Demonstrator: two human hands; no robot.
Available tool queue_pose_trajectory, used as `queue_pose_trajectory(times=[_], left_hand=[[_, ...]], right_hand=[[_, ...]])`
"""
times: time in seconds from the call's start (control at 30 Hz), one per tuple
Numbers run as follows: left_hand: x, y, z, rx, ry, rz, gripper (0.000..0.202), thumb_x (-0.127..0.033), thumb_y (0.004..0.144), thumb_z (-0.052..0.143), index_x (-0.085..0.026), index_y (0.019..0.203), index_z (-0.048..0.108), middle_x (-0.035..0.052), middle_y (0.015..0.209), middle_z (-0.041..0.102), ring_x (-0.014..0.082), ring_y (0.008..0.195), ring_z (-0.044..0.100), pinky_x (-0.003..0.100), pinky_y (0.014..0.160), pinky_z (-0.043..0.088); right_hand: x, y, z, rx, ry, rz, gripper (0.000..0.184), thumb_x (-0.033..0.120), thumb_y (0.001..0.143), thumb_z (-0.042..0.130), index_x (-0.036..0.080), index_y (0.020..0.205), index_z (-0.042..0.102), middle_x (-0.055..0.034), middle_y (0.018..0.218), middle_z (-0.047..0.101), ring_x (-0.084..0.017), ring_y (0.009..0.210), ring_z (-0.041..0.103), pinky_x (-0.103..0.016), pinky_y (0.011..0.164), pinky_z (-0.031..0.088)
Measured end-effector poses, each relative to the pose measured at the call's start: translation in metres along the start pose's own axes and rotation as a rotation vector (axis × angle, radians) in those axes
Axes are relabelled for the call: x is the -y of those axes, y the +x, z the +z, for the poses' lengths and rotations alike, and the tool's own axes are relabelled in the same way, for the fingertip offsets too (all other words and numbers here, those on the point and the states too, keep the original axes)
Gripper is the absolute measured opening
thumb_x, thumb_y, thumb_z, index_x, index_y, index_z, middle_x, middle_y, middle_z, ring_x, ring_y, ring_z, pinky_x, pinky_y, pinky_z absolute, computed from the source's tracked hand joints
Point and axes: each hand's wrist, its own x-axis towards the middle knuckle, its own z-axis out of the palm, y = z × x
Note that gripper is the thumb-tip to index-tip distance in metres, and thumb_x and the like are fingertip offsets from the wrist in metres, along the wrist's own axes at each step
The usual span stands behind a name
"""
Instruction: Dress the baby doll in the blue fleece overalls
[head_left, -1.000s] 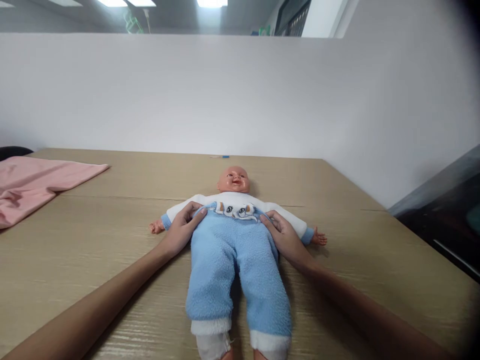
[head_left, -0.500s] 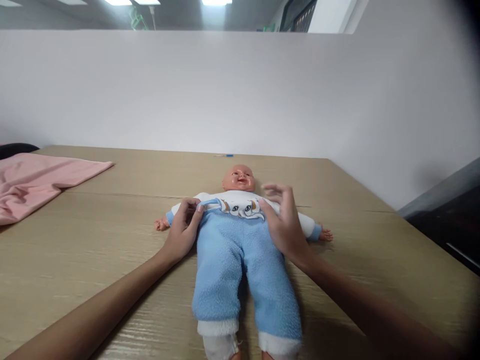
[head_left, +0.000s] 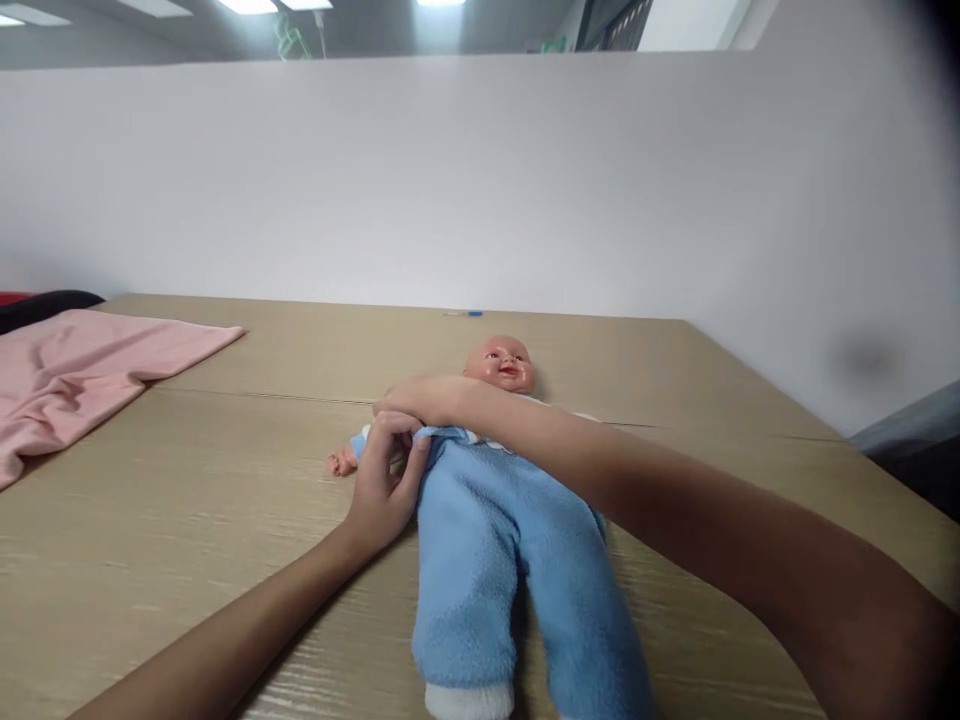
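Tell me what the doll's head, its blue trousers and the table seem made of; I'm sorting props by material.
Doll's head: likely hard plastic or vinyl, smooth with a slight sheen. Blue trousers: fleece-like fabric, matte with a nubbly pile. Table: wood-look top with printed-looking grain, probably laminate; the seam suggests joined panels.

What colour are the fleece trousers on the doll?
Light blue trousers with white cuffs, seen in the head view.

1. A wooden table point(head_left: 225, 470) fills the lower frame.
2. A white partition wall point(head_left: 450, 180) spans the middle.
3. Ceiling lights point(head_left: 247, 6) glow along the top edge.
4. At far right, possibly a dark cabinet point(head_left: 919, 450).
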Motion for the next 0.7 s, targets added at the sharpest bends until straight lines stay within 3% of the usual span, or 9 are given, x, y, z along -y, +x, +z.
queue_pose_trajectory(times=[0.07, 0.17, 0.3, 0.37, 0.43, 0.57, 0.63, 0.7], left_hand=[[0.000, -0.001, 0.001, 0.004, -0.030, -0.034, 0.008, -0.028, 0.112, 0.059, -0.023, 0.107, 0.062, 0.0030, 0.101, 0.062, 0.0172, 0.094, 0.058, 0.031, 0.086, 0.048], [-0.001, -0.003, 0.000, 0.020, -0.087, -0.087, 0.015, -0.035, 0.112, 0.059, -0.023, 0.104, 0.062, 0.0050, 0.100, 0.063, 0.0198, 0.094, 0.059, 0.033, 0.084, 0.050], [0.000, -0.008, -0.004, 0.032, 0.002, 0.044, 0.012, -0.036, 0.110, 0.062, -0.024, 0.107, 0.066, 0.0051, 0.097, 0.068, 0.0222, 0.092, 0.063, 0.037, 0.087, 0.053], [0.002, -0.012, -0.006, 0.011, 0.100, 0.161, 0.007, -0.030, 0.108, 0.064, -0.026, 0.114, 0.067, 0.0059, 0.104, 0.069, 0.0238, 0.099, 0.064, 0.040, 0.092, 0.053], [0.003, -0.015, -0.006, -0.035, 0.131, 0.252, 0.014, -0.025, 0.108, 0.064, -0.028, 0.121, 0.065, 0.0076, 0.116, 0.064, 0.0250, 0.110, 0.063, 0.043, 0.099, 0.052], [0.002, -0.014, 0.001, -0.112, -0.021, 0.301, 0.016, -0.023, 0.111, 0.053, -0.030, 0.124, 0.058, 0.0090, 0.130, 0.054, 0.0267, 0.126, 0.058, 0.051, 0.112, 0.048], [0.000, -0.013, 0.005, -0.128, -0.098, 0.236, 0.012, -0.025, 0.114, 0.048, -0.030, 0.123, 0.054, 0.0080, 0.127, 0.057, 0.0258, 0.124, 0.058, 0.051, 0.112, 0.048], [-0.002, -0.011, 0.008, -0.152, -0.139, 0.147, 0.011, -0.027, 0.115, 0.045, -0.030, 0.122, 0.052, 0.0065, 0.120, 0.059, 0.0237, 0.117, 0.059, 0.045, 0.106, 0.049]], right_hand=[[-0.003, -0.005, 0.001, -0.034, -0.027, 0.005, 0.013, 0.010, 0.089, 0.075, 0.021, 0.096, 0.078, -0.0050, 0.101, 0.083, -0.022, 0.084, 0.071, -0.031, 0.066, 0.045], [-0.012, -0.026, 0.000, -0.212, 0.037, -0.004, 0.033, 0.012, 0.093, 0.068, 0.020, 0.124, 0.069, -0.0091, 0.119, 0.079, -0.024, 0.099, 0.071, -0.032, 0.078, 0.049], [-0.023, -0.057, 0.000, -0.485, 0.453, -0.011, 0.042, 0.004, 0.078, 0.057, 0.024, 0.114, 0.066, -0.0017, 0.108, 0.076, -0.022, 0.101, 0.069, -0.032, 0.089, 0.053], [-0.026, -0.068, 0.002, -0.472, 0.658, 0.028, 0.045, 0.004, 0.069, 0.054, 0.025, 0.107, 0.066, 0.0005, 0.103, 0.074, -0.022, 0.100, 0.069, -0.032, 0.088, 0.054], [-0.026, -0.076, 0.005, -0.450, 0.788, 0.054, 0.045, 0.005, 0.065, 0.053, 0.025, 0.103, 0.068, 0.0005, 0.103, 0.076, -0.022, 0.104, 0.069, -0.033, 0.092, 0.055], [-0.019, -0.088, 0.010, -0.521, 0.664, 0.039, 0.045, 0.005, 0.071, 0.054, 0.023, 0.104, 0.077, -0.0047, 0.122, 0.077, -0.025, 0.122, 0.070, -0.044, 0.112, 0.051], [-0.011, -0.096, 0.008, -0.554, 0.512, 0.008, 0.041, 0.006, 0.080, 0.055, 0.024, 0.107, 0.081, -0.0065, 0.127, 0.077, -0.026, 0.129, 0.068, -0.047, 0.119, 0.047], [-0.002, -0.106, 0.006, -0.552, 0.420, 0.021, 0.032, 0.015, 0.093, 0.057, 0.025, 0.112, 0.082, -0.0071, 0.128, 0.079, -0.027, 0.126, 0.069, -0.047, 0.116, 0.049]])
